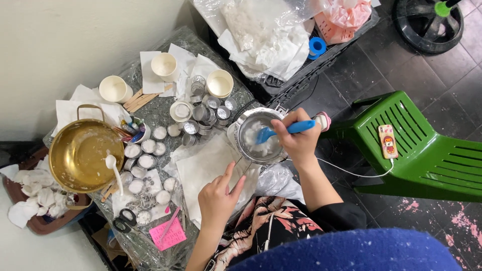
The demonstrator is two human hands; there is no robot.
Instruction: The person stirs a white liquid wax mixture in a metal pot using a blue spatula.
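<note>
Nearest, left hand [219, 193] spread flat on the white paper sheet [201, 170], fingers loose, gripping nothing, fingertips just beside the handle of the small metal pot [258, 135]. Just beyond, right hand [300, 140] clenched around the blue spatula [286, 129], blade down inside the pot among pale wax lumps [261, 138]. Best done, by the look of it, with slow scraping along the pot wall, blade kept low, and the free hand moved onto the handle against tipping near the table edge. Further left, rows of small tin cups [145, 160], some filled white, scissors [125, 218] and a pink note [167, 234] at the near edge, a brass pan [83, 155] with a white spoon [113, 168] resting in it. Farther back, three cream mugs [164, 65], wooden sticks [140, 100], paper squares. To the right, off the table, a green plastic stool [422, 150] bearing a phone [387, 141] on a white cable.
</note>
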